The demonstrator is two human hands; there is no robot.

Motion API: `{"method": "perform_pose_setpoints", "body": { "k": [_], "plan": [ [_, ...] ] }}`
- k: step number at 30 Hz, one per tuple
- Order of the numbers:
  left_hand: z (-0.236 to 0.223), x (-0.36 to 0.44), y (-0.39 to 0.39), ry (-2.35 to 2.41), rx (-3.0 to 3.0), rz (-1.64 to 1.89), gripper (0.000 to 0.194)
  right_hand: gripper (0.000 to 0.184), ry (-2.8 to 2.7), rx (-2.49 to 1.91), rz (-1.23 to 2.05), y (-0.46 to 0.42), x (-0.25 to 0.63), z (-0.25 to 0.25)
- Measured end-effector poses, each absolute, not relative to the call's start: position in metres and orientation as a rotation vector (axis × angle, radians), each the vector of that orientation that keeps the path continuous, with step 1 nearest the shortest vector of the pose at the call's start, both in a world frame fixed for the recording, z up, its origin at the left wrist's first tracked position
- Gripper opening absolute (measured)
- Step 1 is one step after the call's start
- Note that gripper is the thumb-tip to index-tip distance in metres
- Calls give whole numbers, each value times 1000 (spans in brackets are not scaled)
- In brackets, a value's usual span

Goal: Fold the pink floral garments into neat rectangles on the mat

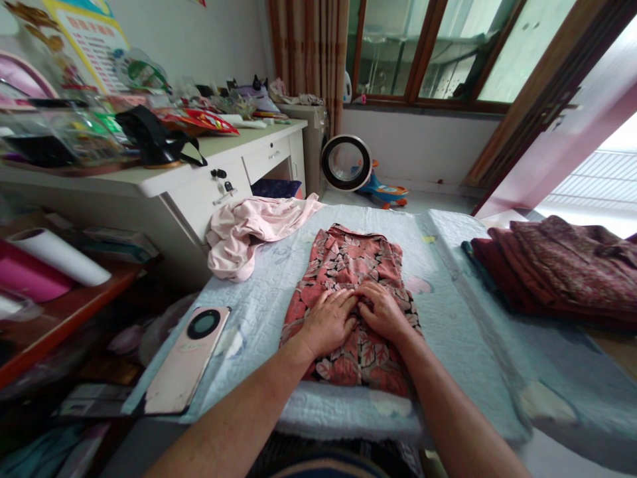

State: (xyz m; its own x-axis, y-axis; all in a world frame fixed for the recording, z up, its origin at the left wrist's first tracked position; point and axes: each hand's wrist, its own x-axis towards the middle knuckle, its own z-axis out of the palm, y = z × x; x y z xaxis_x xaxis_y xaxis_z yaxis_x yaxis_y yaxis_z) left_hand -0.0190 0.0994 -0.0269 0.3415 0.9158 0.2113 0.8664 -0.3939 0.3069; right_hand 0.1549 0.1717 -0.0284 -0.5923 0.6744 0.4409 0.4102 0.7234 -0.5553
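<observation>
A folded red garment (pixel 355 255) with a black and pale leaf print lies flat on a light blue cloth (pixel 448 292) that covers the table. My left hand (pixel 331 320) rests palm down on the middle of the garment, its fingers stretched out. Beside it, my right hand (pixel 382 309) also presses on the fabric, fingers extended and slightly bent. The fingertips of both hands nearly meet. Neither hand grips the cloth visibly.
A pale pink cloth (pixel 253 229) lies crumpled at the far left of the table. Nearer is a phone (pixel 186 365). Folded dark red clothes (pixel 562 265) are stacked at right. Behind stand a cluttered white desk (pixel 199 192) and a washing machine with its round door (pixel 347 162) open.
</observation>
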Motion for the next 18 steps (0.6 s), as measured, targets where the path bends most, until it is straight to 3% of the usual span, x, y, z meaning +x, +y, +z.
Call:
{"method": "perform_pose_setpoints", "body": {
  "k": [18],
  "plan": [
    [-26, -19, 100, 1637, 2447, 522, 47, 34, -2278, -827, 544, 173, 155, -31]
  ]
}}
